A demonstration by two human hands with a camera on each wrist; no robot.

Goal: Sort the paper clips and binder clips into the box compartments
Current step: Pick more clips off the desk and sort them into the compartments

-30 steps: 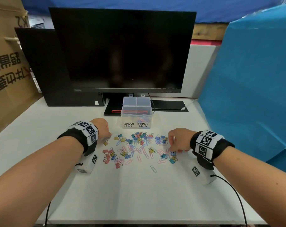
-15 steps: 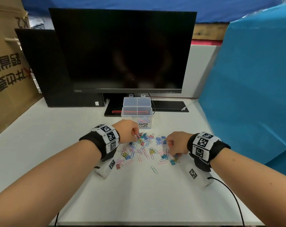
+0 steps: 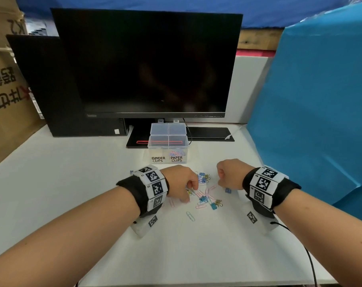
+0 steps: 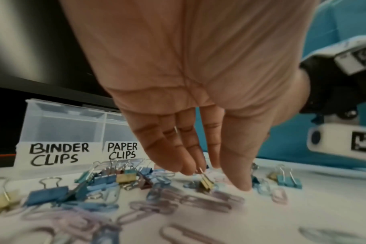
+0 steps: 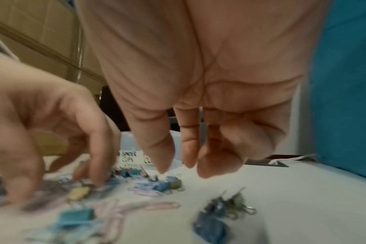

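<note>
Two hands work over a white tabletop (image 3: 72,183) walled by blue sheeting at 3 o'clock and cardboard at 9. A dark monitor (image 3: 147,63) stands at 12 o'clock, the clear box (image 3: 167,141) before it, paper clips already in its right compartment. Loose clips (image 3: 205,198) lie scattered between the hands. The left hand (image 3: 181,182) reaches fingers-down into them, touching a yellow binder clip (image 4: 206,182); its grip I cannot tell. The right hand (image 3: 231,172) hovers with curled fingers; whether it holds anything is hidden.
</note>
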